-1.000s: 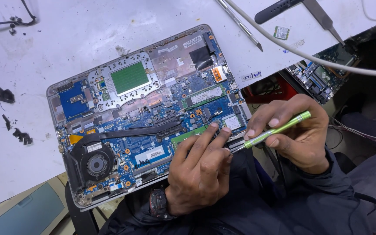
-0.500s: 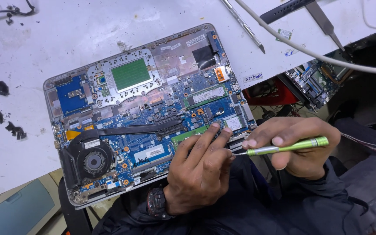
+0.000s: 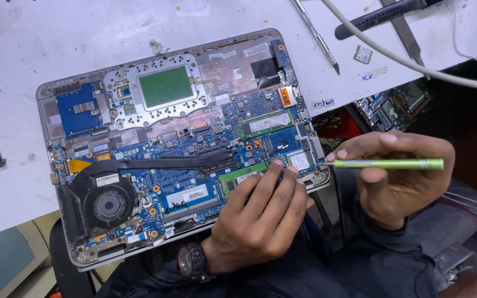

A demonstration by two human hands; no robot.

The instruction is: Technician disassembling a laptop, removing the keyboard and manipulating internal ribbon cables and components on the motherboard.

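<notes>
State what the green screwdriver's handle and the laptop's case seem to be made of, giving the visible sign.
Green screwdriver: handle looks like anodised metal, with an even satin sheen and knurled end. Laptop case: probably silver metal or painted plastic, matte grey rim; the look leaves it open.

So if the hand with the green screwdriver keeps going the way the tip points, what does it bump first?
The right hand aims the green screwdriver leftward. Its tip sits at the open laptop's right edge, so it would probably meet the motherboard there, near the left hand's fingertips. Depth is unclear.
</notes>
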